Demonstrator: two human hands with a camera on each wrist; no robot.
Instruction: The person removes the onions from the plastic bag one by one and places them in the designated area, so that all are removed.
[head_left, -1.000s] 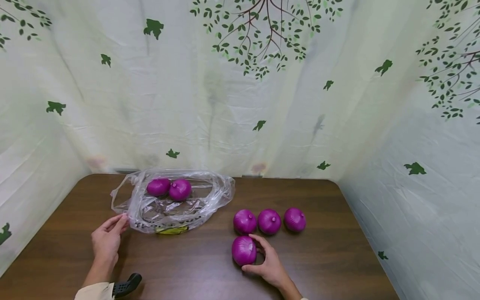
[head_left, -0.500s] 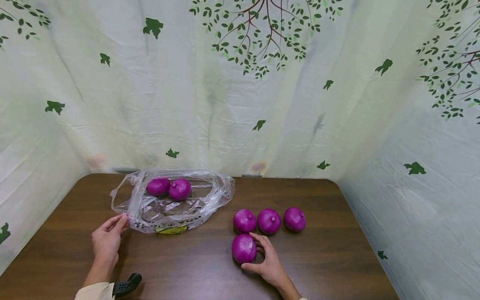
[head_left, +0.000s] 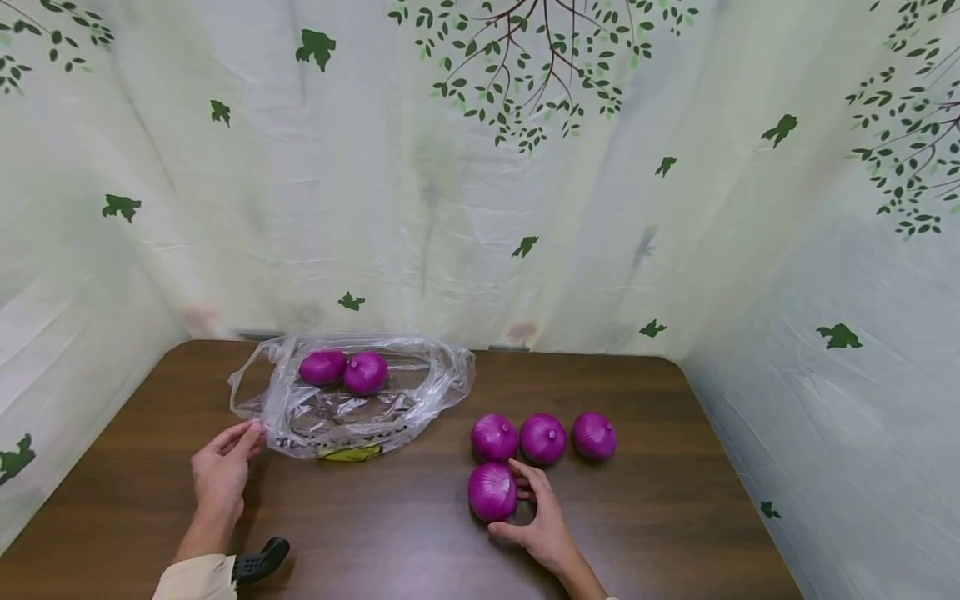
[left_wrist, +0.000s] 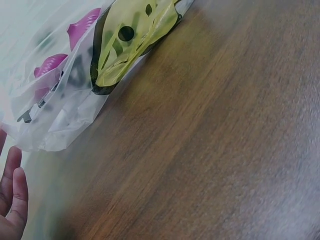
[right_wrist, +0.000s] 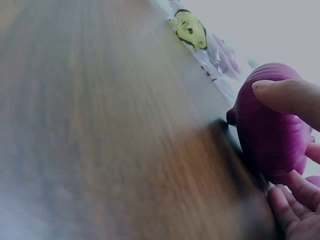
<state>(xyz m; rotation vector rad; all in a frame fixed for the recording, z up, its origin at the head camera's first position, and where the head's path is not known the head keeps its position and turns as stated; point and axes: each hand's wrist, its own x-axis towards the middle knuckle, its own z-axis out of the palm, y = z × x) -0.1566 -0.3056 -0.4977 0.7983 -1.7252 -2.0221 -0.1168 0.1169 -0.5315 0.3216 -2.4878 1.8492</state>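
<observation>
At the table's left, my left hand point(head_left: 223, 475) pinches the near-left edge of a clear plastic bag point(head_left: 446, 385) between thumb and fingers. The bag lies with its mouth spread and a yellow print point(left_wrist: 137, 35) on its near side. Inside it two purple onions point(head_left: 366, 372) sit side by side. My right hand point(head_left: 546, 529) grips another purple onion point(head_left: 491, 493) from its right, thumb on the near side and fingers on the far side. In the right wrist view the thumb point(right_wrist: 285, 95) presses on the ribbed skin of the onion.
Just behind the gripped onion, three more onions point(head_left: 543, 439) stand in a row, the rightmost slightly apart. All rest on a brown wooden table point(head_left: 360, 533). A leaf-printed curtain point(head_left: 420, 208) encloses the back and sides. A black strap piece point(head_left: 261, 561) juts from the left wrist.
The onion in my right hand has slid slightly away from me, closer to the row. My left hand keeps its pinch on the bag. The head view has shifted a little.
</observation>
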